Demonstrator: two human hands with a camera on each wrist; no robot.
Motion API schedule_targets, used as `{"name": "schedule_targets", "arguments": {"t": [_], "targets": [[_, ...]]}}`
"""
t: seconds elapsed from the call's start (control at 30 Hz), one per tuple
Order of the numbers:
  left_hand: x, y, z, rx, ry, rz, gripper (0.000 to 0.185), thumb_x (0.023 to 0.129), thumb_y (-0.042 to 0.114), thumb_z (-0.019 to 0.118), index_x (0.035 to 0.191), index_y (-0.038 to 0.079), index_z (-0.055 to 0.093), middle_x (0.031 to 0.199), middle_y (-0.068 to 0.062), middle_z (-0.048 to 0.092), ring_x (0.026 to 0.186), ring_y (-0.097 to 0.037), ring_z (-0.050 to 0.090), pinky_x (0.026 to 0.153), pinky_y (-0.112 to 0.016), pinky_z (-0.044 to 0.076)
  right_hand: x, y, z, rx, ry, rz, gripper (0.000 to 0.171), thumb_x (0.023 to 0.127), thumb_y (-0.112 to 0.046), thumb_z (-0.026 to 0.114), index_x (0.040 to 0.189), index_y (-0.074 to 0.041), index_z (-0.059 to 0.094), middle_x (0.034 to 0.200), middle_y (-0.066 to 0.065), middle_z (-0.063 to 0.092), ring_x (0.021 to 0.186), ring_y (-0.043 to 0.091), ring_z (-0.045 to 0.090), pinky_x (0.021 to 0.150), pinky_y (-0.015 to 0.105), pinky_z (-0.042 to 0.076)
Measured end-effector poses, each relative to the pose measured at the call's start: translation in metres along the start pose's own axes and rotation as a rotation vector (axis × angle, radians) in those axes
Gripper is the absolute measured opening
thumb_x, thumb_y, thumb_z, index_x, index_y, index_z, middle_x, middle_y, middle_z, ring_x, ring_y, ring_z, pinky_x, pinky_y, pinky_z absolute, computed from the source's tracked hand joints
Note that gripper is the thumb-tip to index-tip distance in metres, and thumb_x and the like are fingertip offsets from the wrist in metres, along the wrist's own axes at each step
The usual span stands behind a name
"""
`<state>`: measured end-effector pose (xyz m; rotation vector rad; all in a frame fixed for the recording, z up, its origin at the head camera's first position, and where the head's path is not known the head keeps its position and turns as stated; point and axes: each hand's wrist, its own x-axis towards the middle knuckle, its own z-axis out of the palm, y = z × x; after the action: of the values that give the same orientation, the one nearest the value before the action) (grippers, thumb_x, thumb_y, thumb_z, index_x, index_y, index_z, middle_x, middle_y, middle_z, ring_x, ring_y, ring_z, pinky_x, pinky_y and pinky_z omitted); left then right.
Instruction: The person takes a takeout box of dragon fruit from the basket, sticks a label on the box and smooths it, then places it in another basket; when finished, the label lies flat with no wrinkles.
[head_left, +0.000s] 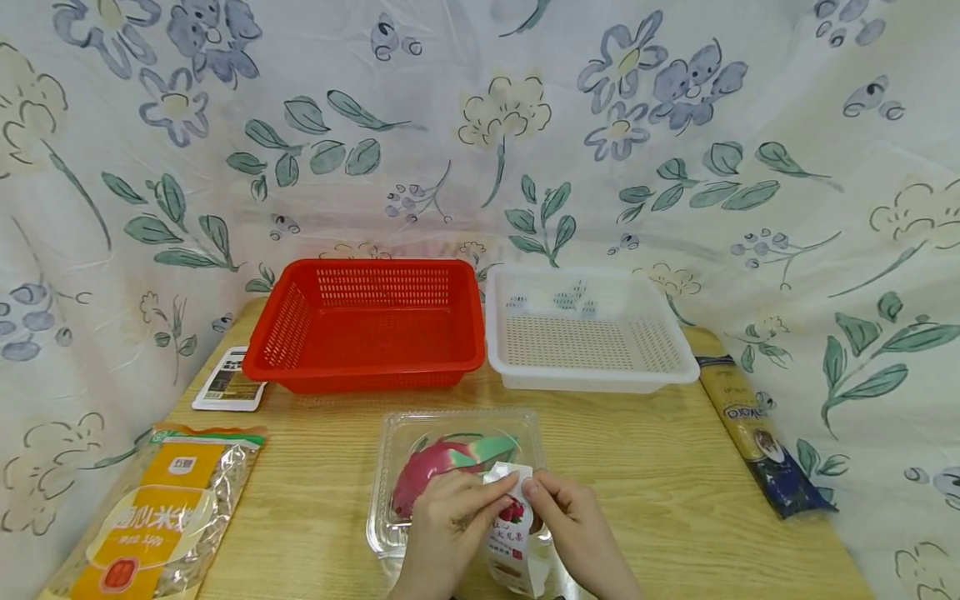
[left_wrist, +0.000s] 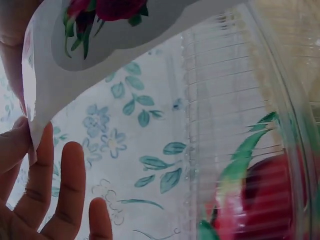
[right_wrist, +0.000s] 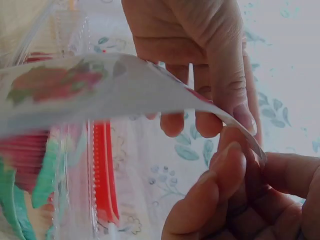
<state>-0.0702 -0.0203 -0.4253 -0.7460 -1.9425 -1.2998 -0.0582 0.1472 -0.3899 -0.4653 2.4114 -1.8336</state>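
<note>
A white paper label with a printed dragon fruit and red characters spans both hands. My left hand pinches its upper edge between thumb and fingers. On the other side my right hand pinches the same edge, close to the left fingertips. The strip bends and hangs toward me; whether its lower end sticks to anything I cannot tell. Behind the hands lies a clear plastic box, its lid apparently down. Inside it shows a pink dragon fruit with green tips, also seen through the plastic in the left wrist view.
Behind the box stand a red basket and a white basket, side by side. A white-edged packet lies by the red one. A large orange-and-clear bag is at left, a pasta packet at the right edge. Patterned cloth surrounds the table.
</note>
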Motion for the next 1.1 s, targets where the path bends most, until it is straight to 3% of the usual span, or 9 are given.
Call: {"name": "schedule_targets", "arguments": {"t": [0.17, 0.3, 0.4, 0.53, 0.7, 0.83, 0.97, 1.03, 1.1], "targets": [[-0.001, 0.0, 0.003, 0.033, 0.056, 0.034, 0.014, 0.081, 0.019, 0.076, 0.093, 0.012, 0.079, 0.073, 0.006, 0.071, 0.069, -0.007, 0.059, 0.076, -0.02, 0.041, 0.001, 0.0, 0.001, 0.02, 0.027, 0.013, 0.03, 0.101, -0.011, 0.047, 0.076, 0.003, 0.059, 0.063, 0.016, 0.048, 0.065, -0.002, 0.047, 0.054, 0.022, 0.043], [-0.003, 0.002, 0.005, 0.052, 0.086, 0.023, 0.011, 0.082, 0.024, 0.075, 0.086, 0.015, 0.079, 0.096, -0.005, 0.071, 0.089, -0.015, 0.062, 0.076, -0.022, 0.045, 0.002, -0.002, 0.001, 0.026, 0.069, 0.077, 0.032, 0.101, -0.014, 0.048, 0.075, 0.003, 0.058, 0.062, 0.004, 0.049, 0.065, 0.0, 0.049, 0.057, 0.022, 0.045], [-0.004, 0.003, 0.005, 0.034, 0.09, 0.053, 0.014, 0.086, 0.028, 0.071, 0.085, 0.016, 0.078, 0.111, -0.012, 0.066, 0.105, -0.021, 0.057, 0.083, -0.022, 0.046, 0.002, -0.001, 0.002, 0.019, 0.13, 0.144, 0.034, 0.101, -0.016, 0.049, 0.075, 0.003, 0.058, 0.064, -0.004, 0.051, 0.063, 0.002, 0.049, 0.058, 0.021, 0.045], [0.0, 0.004, 0.004, -0.045, 0.086, 0.204, 0.016, 0.091, 0.026, 0.067, 0.085, 0.014, 0.076, 0.104, -0.012, 0.067, 0.103, -0.024, 0.059, 0.094, -0.022, 0.047, 0.004, 0.004, 0.0, 0.014, 0.233, 0.202, 0.031, 0.1, -0.015, 0.05, 0.077, 0.003, 0.06, 0.063, -0.005, 0.054, 0.059, 0.004, 0.052, 0.057, 0.022, 0.047], [0.018, 0.014, -0.003, -0.19, 0.054, 0.415, 0.017, 0.092, 0.016, 0.065, 0.08, 0.006, 0.072, 0.08, -0.008, 0.067, 0.082, -0.023, 0.063, 0.076, -0.026, 0.053, 0.003, 0.015, -0.01, 0.043, 0.336, 0.182, 0.024, 0.1, -0.011, 0.05, 0.088, 0.008, 0.059, 0.061, -0.006, 0.053, 0.052, 0.004, 0.051, 0.05, 0.022, 0.048], [0.028, 0.025, -0.012, -0.292, 0.031, 0.467, 0.017, 0.092, 0.008, 0.064, 0.077, 0.002, 0.071, 0.074, -0.007, 0.065, 0.075, -0.02, 0.063, 0.07, -0.022, 0.052, -0.003, 0.02, -0.03, 0.114, 0.37, 0.143, 0.016, 0.1, -0.007, 0.049, 0.093, 0.003, 0.058, 0.062, -0.007, 0.054, 0.049, 0.004, 0.05, 0.046, 0.021, 0.047], [0.023, 0.026, -0.02, -0.394, -0.043, 0.401, 0.004, 0.087, -0.001, 0.067, 0.084, -0.002, 0.07, 0.077, -0.009, 0.064, 0.075, -0.018, 0.063, 0.071, -0.018, 0.052, -0.012, 0.025, -0.056, 0.194, 0.383, 0.134, 0.019, 0.101, -0.007, 0.047, 0.09, -0.013, 0.061, 0.066, -0.006, 0.057, 0.049, 0.005, 0.05, 0.044, 0.021, 0.046], [0.017, 0.023, -0.025, -0.421, -0.098, 0.312, 0.009, 0.083, -0.005, 0.07, 0.091, -0.001, 0.071, 0.081, -0.01, 0.066, 0.078, -0.017, 0.064, 0.072, -0.018, 0.053, -0.016, 0.027, -0.07, 0.214, 0.385, 0.157, 0.022, 0.102, -0.009, 0.047, 0.089, -0.019, 0.062, 0.067, -0.006, 0.057, 0.05, 0.006, 0.049, 0.044, 0.021, 0.045], [0.011, 0.02, -0.032, -0.425, -0.155, 0.176, 0.02, 0.078, -0.008, 0.073, 0.097, 0.001, 0.071, 0.085, -0.01, 0.069, 0.08, -0.015, 0.065, 0.076, -0.019, 0.054, -0.02, 0.029, -0.083, 0.241, 0.379, 0.182, 0.024, 0.102, -0.009, 0.046, 0.09, -0.02, 0.063, 0.068, -0.006, 0.058, 0.049, 0.006, 0.048, 0.042, 0.021, 0.044]]}}
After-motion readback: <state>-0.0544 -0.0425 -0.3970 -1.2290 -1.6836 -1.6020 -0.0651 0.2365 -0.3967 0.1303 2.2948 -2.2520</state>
